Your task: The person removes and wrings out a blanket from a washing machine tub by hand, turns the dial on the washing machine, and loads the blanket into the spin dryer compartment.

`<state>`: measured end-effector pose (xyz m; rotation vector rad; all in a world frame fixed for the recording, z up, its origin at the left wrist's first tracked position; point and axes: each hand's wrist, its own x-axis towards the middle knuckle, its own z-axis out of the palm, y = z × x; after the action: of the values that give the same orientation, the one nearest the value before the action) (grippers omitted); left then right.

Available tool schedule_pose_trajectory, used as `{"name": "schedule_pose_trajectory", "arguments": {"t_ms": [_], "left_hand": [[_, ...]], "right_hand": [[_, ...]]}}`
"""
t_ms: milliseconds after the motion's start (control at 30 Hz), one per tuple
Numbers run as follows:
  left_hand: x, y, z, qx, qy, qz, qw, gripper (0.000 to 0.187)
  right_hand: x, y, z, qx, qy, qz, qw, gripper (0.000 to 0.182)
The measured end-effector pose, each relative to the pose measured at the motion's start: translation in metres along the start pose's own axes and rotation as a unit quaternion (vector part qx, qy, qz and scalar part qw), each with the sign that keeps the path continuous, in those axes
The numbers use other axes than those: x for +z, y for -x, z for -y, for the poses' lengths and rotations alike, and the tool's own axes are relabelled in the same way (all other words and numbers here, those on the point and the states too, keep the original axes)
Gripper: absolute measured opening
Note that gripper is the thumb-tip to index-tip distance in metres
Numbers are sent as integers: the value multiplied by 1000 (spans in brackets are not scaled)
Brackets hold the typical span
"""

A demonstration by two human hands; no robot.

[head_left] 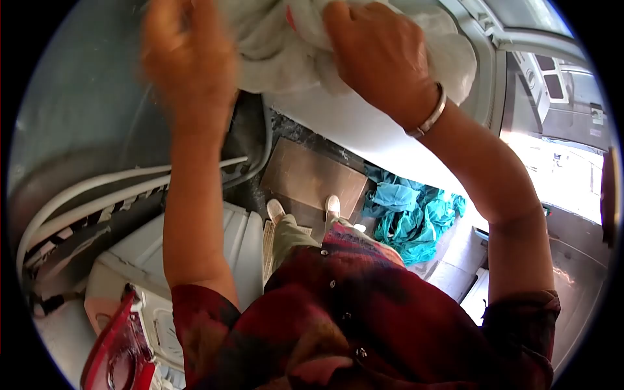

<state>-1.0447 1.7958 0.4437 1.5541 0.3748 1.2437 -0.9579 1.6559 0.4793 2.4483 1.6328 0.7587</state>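
A bunched white cloth [279,58] with a small red mark lies at the top of the view, over a white machine. My right hand [383,62], with a metal bangle at the wrist, is closed with its fingers curled into the cloth. To the left of the cloth is my left hand [188,58], raised and smeared by motion, so its fingers do not show clearly. Part of the white cloth spreads to the right beyond my right hand, against the light grey rim [484,71] of the machine.
Teal cloth [416,214] lies heaped on the floor at right. My feet are by a brown board [312,175]. Pale hoses [97,188] curve along the left, above a white plastic appliance [188,253] with a red part [120,344].
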Motion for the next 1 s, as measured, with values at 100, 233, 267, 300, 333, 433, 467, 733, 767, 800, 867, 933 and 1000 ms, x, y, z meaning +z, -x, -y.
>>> {"name": "schedule_pose_trajectory", "arguments": {"t_ms": [100, 233, 267, 300, 333, 433, 467, 733, 767, 800, 867, 933, 1000], "left_hand": [[67, -9, -34, 339, 22, 223, 914, 16], [94, -13, -50, 319, -222, 436, 812, 33], [95, -15, -42, 318, -240, 480, 782, 36], [94, -14, -36, 321, -241, 486, 777, 36], [92, -15, -31, 301, -209, 493, 789, 35], [87, -4, -25, 308, -188, 496, 790, 36], [86, 1, -26, 339, -177, 473, 794, 37], [83, 21, -19, 355, -262, 356, 824, 59], [83, 22, -20, 340, -260, 359, 830, 65], [83, 22, -23, 336, -247, 362, 834, 68], [83, 23, -25, 333, -248, 356, 837, 67], [84, 25, -29, 315, -252, 356, 843, 66], [86, 23, -32, 313, -269, 360, 836, 67]], "right_hand": [[36, 24, -3, -27, 155, -158, 975, 18], [20, 21, 3, 13, 33, -75, 997, 25], [9, 21, 10, 29, 44, -88, 995, 26], [1, 29, 12, 37, 41, -90, 994, 26], [-7, 35, 11, 14, -37, -38, 998, 27], [-11, 57, 9, -16, -117, -74, 990, 35], [-15, 64, 5, -22, -150, -95, 984, 30], [-62, 86, -109, 140, -225, 13, 964, 18], [-63, 84, -131, 227, -241, 93, 939, 23], [-49, 86, -151, 253, -187, 150, 937, 26], [4, 98, -191, 225, -90, 245, 939, 37], [53, 110, -209, 136, -39, 339, 930, 52], [93, 106, -220, 74, -21, 463, 883, 64]]}}
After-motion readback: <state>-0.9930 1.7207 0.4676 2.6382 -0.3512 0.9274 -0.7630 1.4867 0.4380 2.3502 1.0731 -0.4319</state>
